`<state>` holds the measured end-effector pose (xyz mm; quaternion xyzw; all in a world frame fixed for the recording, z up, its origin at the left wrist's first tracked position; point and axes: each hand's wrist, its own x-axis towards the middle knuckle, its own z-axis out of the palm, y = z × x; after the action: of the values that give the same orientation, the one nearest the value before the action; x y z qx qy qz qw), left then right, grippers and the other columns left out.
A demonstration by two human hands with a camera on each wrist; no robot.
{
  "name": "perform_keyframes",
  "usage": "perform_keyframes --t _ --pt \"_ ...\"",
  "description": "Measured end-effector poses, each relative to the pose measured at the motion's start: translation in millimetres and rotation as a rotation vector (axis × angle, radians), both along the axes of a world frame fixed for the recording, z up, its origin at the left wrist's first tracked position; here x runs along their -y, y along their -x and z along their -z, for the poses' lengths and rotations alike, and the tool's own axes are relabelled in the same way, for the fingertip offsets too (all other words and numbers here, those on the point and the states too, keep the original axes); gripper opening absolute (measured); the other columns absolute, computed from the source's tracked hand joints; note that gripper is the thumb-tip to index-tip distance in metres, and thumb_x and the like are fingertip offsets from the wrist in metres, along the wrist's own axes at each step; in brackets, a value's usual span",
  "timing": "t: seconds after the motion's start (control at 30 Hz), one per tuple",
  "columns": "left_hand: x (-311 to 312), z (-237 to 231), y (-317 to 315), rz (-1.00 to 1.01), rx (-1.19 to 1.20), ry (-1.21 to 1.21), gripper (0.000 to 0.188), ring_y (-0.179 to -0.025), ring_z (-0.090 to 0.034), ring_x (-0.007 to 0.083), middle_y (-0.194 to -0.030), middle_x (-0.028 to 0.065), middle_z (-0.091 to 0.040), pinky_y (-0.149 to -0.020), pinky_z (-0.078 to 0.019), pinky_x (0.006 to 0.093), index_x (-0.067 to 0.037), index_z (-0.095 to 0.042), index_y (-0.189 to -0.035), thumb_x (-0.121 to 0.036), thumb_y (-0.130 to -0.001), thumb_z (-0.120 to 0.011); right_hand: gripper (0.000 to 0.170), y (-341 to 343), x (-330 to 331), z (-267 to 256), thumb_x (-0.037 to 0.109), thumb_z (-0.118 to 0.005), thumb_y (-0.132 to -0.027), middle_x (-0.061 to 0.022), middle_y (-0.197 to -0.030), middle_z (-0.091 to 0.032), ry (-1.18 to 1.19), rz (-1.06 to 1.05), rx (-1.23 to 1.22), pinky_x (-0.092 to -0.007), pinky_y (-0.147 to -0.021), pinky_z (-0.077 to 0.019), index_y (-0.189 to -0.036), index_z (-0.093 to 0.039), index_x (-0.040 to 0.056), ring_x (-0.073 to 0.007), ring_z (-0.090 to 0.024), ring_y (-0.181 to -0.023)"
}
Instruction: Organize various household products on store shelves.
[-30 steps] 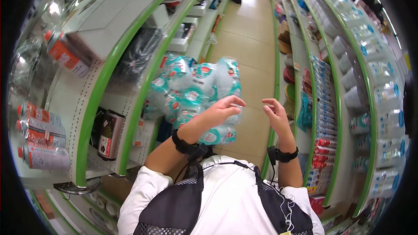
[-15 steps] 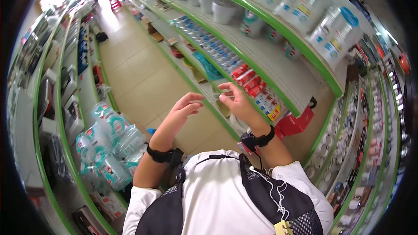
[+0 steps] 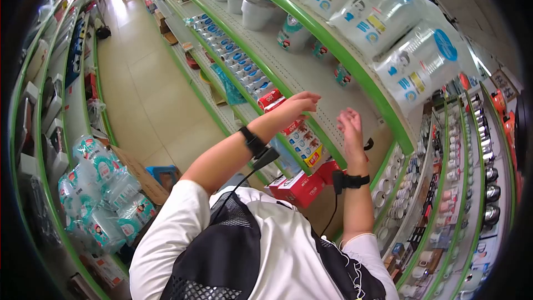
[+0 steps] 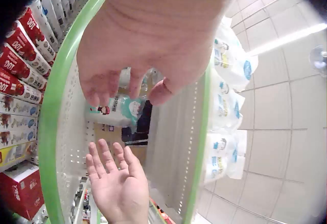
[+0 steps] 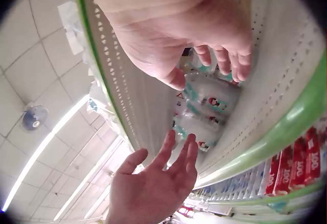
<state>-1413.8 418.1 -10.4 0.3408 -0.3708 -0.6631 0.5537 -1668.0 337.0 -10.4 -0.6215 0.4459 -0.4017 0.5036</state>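
My left hand (image 3: 297,108) reaches across to the front edge of a perforated white shelf (image 3: 333,100), its fingers loosely extended and nothing in them. Beside it my right hand (image 3: 351,130) is raised, fingers spread and relaxed, also holding nothing. A gap separates the two hands. Deeper on that shelf are several plastic-wrapped packs with teal labels; one pack (image 3: 294,33) stands near the buckets. In the left wrist view a teal-labelled pack (image 4: 122,110) shows beyond the left fingers. The right wrist view has a similar pack (image 5: 212,93) just past the right fingertips.
Large clear bags with blue labels (image 3: 416,66) line the shelf above, behind a green edge (image 3: 366,66). Red and white boxes (image 3: 272,100) fill the shelf below, over a red carton (image 3: 297,189). Left stands a heap of teal-labelled packs (image 3: 102,194) by an open cardboard box (image 3: 139,172).
The view has swung right, from the aisle and the heap of packs to the right-hand shelves. Both hands have moved to the shelf with the teal-labelled packs, the left reaching farther across.
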Motion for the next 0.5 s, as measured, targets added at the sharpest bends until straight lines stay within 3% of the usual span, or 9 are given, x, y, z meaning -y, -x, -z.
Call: perform_keyframes --t 0.13,0.27,0.33,0.37,0.43,0.47,0.5 --pt "75 0 1 0.015 -0.063 -0.002 0.051 -0.126 -0.052 0.0173 -0.143 0.0051 -0.052 -0.102 -0.0445 0.0387 -0.014 -0.053 -0.145 -0.023 -0.095 -0.06 0.058 -12 80 3 0.029 -0.073 -0.093 -0.0088 -0.131 -0.057 0.009 0.22 -0.044 -0.0305 -0.088 -0.0459 -0.14 -0.045 0.0093 -0.0174 -0.055 -0.108" --pt "133 19 -5 0.018 -0.194 -0.078 0.056 -0.127 -0.051 0.0233 -0.146 0.0039 -0.048 -0.107 -0.042 0.0436 -0.016 -0.047 -0.151 -0.027 -0.096 -0.057 0.075 -11 171 13 0.035 -0.078 -0.088 -0.0089 -0.133 -0.054 0.053 0.25 -0.195 -0.0329 -0.087 -0.0453 -0.147 -0.04 0.008 -0.0171 -0.053 -0.11" --pt "147 31 -11 0.022 -0.25 -0.098 0.058 -0.127 -0.051 0.0249 -0.146 0.0034 -0.047 -0.109 -0.0412 0.0443 -0.017 -0.045 -0.152 -0.028 -0.097 -0.056 0.096 7 241 46 0.042 -0.082 -0.083 -0.0108 -0.143 -0.048 0.106 0.203 -0.235 -0.0442 -0.097 -0.0432 -0.157 -0.029 0.0099 -0.0227 -0.049 -0.118" --pt "149 35 -15 0.028 -0.226 -0.087 0.058 -0.127 -0.05 0.025 -0.146 0.0033 -0.047 -0.109 -0.0408 0.045 -0.017 -0.045 -0.153 -0.029 -0.097 -0.056 0.096 -2 241 41 0.042 -0.082 -0.083 -0.0108 -0.143 -0.048 0.105 0.192 -0.249 -0.0442 -0.097 -0.0432 -0.157 -0.029 0.0099 -0.0227 -0.049 -0.118" --pt "153 44 -20 0.023 -0.217 -0.079 0.059 -0.128 -0.05 0.0251 -0.145 0.0031 -0.047 -0.109 -0.0405 0.0457 -0.018 -0.044 -0.153 -0.03 -0.097 -0.056 0.111 -17 235 21 0.047 -0.084 -0.078 -0.0112 -0.157 -0.036 0.232 0.181 -0.23 -0.0564 -0.107 -0.0343 -0.162 -0.02 0.0138 -0.0307 -0.042 -0.133" --pt "154 48 -25 0.035 -0.24 -0.07 0.06 -0.128 -0.05 0.0253 -0.145 0.0035 -0.047 -0.11 -0.0402 0.046 -0.018 -0.044 -0.154 -0.03 -0.096 -0.057 0.117 -1 280 40 0.048 -0.086 -0.076 -0.0095 -0.165 -0.026 0.179 0.161 -0.142 -0.0636 -0.113 -0.0252 -0.164 -0.016 0.0172 -0.0362 -0.034 -0.143" --pt "154 51 -30 0.047 -0.262 -0.061 0.061 -0.129 -0.05 0.0255 -0.145 0.0038 -0.047 -0.11 -0.0399 0.0464 -0.018 -0.043 -0.154 -0.029 -0.096 -0.057 0.117 -14 267 34 0.048 -0.086 -0.076 -0.0095 -0.165 -0.026 0.178 0.15 -0.145 -0.0636 -0.113 -0.0252 -0.164 -0.016 0.0172 -0.0362 -0.034 -0.143"
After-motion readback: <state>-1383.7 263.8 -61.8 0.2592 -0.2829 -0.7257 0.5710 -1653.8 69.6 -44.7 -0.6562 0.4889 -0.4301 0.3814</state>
